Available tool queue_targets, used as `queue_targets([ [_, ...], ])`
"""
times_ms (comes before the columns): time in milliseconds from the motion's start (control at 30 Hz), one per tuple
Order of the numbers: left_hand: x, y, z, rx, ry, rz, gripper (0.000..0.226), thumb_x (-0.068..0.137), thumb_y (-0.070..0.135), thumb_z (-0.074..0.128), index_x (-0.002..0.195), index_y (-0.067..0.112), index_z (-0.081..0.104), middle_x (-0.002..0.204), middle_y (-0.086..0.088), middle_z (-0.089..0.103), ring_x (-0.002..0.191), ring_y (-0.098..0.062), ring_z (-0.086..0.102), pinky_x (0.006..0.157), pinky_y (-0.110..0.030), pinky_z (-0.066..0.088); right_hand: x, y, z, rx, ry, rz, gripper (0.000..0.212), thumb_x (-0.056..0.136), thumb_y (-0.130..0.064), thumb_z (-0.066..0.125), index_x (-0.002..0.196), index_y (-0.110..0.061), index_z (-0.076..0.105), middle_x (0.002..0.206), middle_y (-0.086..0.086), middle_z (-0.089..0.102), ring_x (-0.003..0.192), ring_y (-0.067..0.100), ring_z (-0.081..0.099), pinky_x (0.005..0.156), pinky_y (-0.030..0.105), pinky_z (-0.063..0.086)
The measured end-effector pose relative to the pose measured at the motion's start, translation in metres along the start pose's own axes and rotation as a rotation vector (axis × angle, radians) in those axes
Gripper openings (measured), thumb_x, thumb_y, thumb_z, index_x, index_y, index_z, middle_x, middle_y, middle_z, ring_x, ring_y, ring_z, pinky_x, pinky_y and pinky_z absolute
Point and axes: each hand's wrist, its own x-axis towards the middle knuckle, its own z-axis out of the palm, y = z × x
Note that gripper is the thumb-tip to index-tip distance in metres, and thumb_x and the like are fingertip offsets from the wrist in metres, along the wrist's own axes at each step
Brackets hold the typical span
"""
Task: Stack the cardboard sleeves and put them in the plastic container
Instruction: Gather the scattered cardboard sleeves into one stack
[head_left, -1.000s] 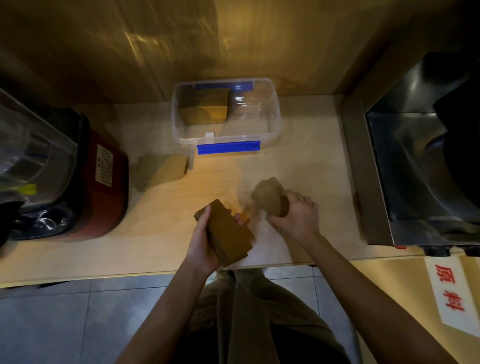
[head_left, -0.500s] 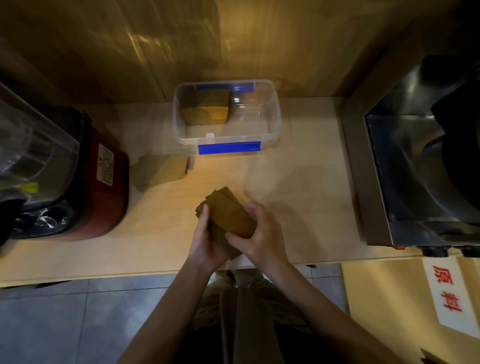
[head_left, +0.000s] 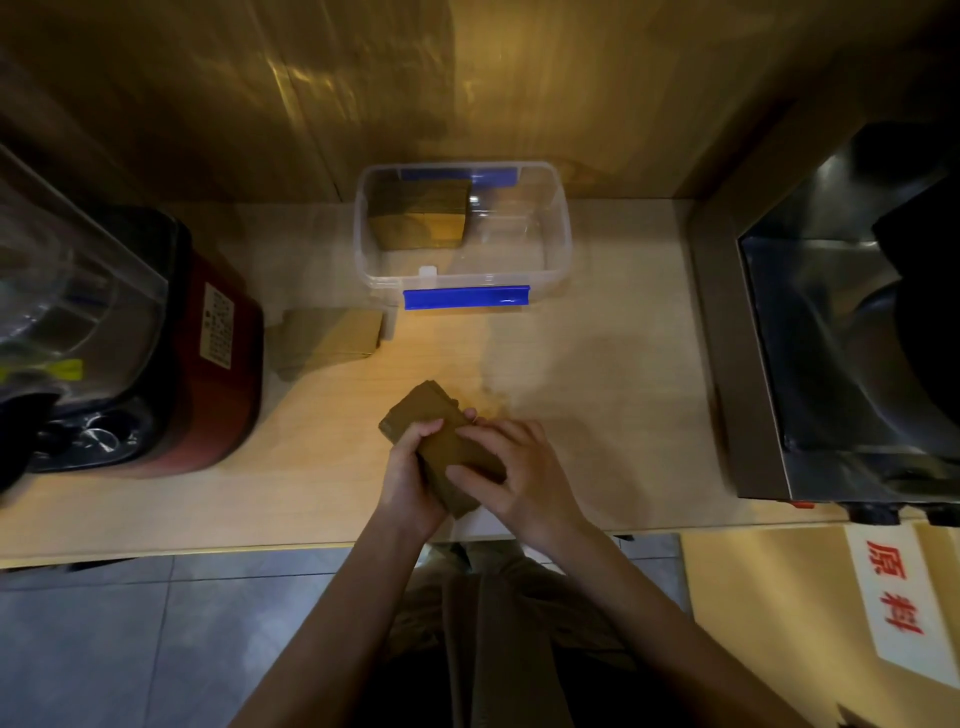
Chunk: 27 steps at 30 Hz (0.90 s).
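Observation:
Both hands grip one stack of brown cardboard sleeves (head_left: 435, 422) above the counter's near edge. My left hand (head_left: 408, 478) wraps its left side from below. My right hand (head_left: 511, 475) presses on its top and right side. The clear plastic container (head_left: 556, 228) with a blue clip stands open at the back of the counter, with a stack of sleeves (head_left: 422, 214) in its left half. A few loose sleeves (head_left: 332, 343) lie flat on the counter left of the container.
A red and black appliance (head_left: 208, 353) with a clear jug fills the left end of the wooden counter (head_left: 597, 374). A steel machine (head_left: 831, 338) stands on the right. Wooden wall panels close the back. A label with red characters (head_left: 893, 597) lies lower right.
A second ago my right hand held a separate bunch of sleeves to the right. It brought them onto the left hand's stack, and both hands now clasp one stack.

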Motion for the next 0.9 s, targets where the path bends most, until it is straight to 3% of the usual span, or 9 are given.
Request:
queue_targets([
  [100, 0.002, 0.004, 0.001, -0.02, 0.027, 0.046, 0.025, 0.075, 0.022, 0.044, 0.092, 0.016, 0.062, 0.082, 0.001, 0.068, 0.083, -0.019, 0.059, 0.08, -0.038, 0.044, 0.004, 0.001, -0.009, 0.341, 0.065, 0.105, 0.024, 0.083, -0.029, 0.064, 0.106, -0.023, 0.066, 0.104, -0.011, 0.055, 0.103, 0.013, 0.048, 0.084, 0.023, 0.042],
  [167, 0.004, 0.008, 0.003, -0.021, 0.023, 0.105, 0.025, 0.075, 0.02, 0.044, 0.094, 0.017, 0.059, 0.081, 0.0, 0.067, 0.081, -0.018, 0.06, 0.08, -0.038, 0.045, 0.008, 0.004, -0.016, 0.646, 0.115, 0.269, 0.024, 0.082, -0.011, 0.066, 0.105, -0.014, 0.064, 0.099, -0.003, 0.058, 0.091, 0.014, 0.055, 0.069, 0.015, 0.05],
  [267, 0.006, 0.012, 0.01, -0.009, 0.021, 0.148, 0.025, 0.081, 0.017, 0.039, 0.097, 0.018, 0.058, 0.085, -0.001, 0.066, 0.084, -0.017, 0.059, 0.08, -0.035, 0.046, 0.011, 0.007, -0.022, 1.061, -0.101, 0.552, 0.028, 0.081, -0.006, 0.064, 0.108, -0.008, 0.057, 0.107, 0.013, 0.062, 0.09, 0.019, 0.063, 0.067, 0.019, 0.056],
  [367, 0.006, 0.013, 0.017, 0.065, -0.023, 0.186, 0.031, 0.078, 0.016, 0.042, 0.105, 0.019, 0.057, 0.1, -0.002, 0.067, 0.091, -0.017, 0.059, 0.084, -0.035, 0.047, 0.012, 0.009, -0.019, 1.196, -0.298, 0.593, 0.02, 0.083, -0.004, 0.059, 0.1, -0.013, 0.058, 0.098, 0.01, 0.069, 0.088, 0.022, 0.068, 0.077, 0.03, 0.058],
  [467, 0.006, 0.018, 0.017, 0.175, -0.042, 0.189, 0.034, 0.073, 0.015, 0.047, 0.103, 0.02, 0.063, 0.11, -0.003, 0.064, 0.098, -0.017, 0.058, 0.09, -0.036, 0.042, 0.018, 0.018, -0.019, 1.154, -0.257, 0.563, 0.022, 0.081, 0.0, 0.059, 0.097, -0.016, 0.06, 0.094, 0.006, 0.07, 0.084, 0.02, 0.07, 0.076, 0.031, 0.059],
  [567, 0.008, 0.034, 0.0, 0.317, 0.042, 0.237, 0.036, 0.07, 0.01, 0.057, 0.105, 0.018, 0.061, 0.101, -0.002, 0.064, 0.097, -0.017, 0.058, 0.083, -0.03, 0.049, 0.023, 0.032, -0.029, 0.929, -0.237, 0.442, 0.033, 0.078, 0.001, 0.064, 0.108, -0.01, 0.061, 0.096, 0.006, 0.069, 0.087, 0.017, 0.069, 0.08, 0.027, 0.057],
  [667, 0.009, 0.039, -0.016, 0.734, 0.081, 0.332, 0.04, 0.073, -0.003, 0.063, 0.111, 0.011, 0.059, 0.087, 0.004, 0.068, 0.086, -0.005, 0.063, 0.074, -0.021, 0.052, 0.029, 0.042, -0.038, 0.577, -0.103, 0.307, 0.038, 0.076, 0.007, 0.064, 0.112, -0.005, 0.061, 0.081, 0.001, 0.065, 0.067, 0.004, 0.064, 0.064, 0.017, 0.052],
  [767, 0.018, 0.027, -0.025, 1.06, 0.18, 0.412, 0.042, 0.075, -0.004, 0.062, 0.115, 0.008, 0.056, 0.098, -0.002, 0.062, 0.096, -0.008, 0.06, 0.084, -0.024, 0.051, 0.037, 0.05, -0.032, 0.34, 0.007, 0.217, 0.035, 0.077, 0.004, 0.063, 0.109, -0.009, 0.063, 0.085, 0.002, 0.066, 0.076, 0.015, 0.061, 0.069, 0.031, 0.051],
  [900, 0.028, 0.011, -0.028, 0.968, 0.303, 0.43, 0.053, 0.077, -0.005, 0.059, 0.125, 0.012, 0.048, 0.121, -0.006, 0.055, 0.116, -0.02, 0.052, 0.102, -0.033, 0.043, 0.041, 0.058, -0.011, 0.351, 0.141, 0.211, 0.045, 0.08, 0.003, 0.061, 0.121, -0.014, 0.054, 0.11, -0.004, 0.059, 0.102, 0.01, 0.056, 0.078, 0.0, 0.041],
])
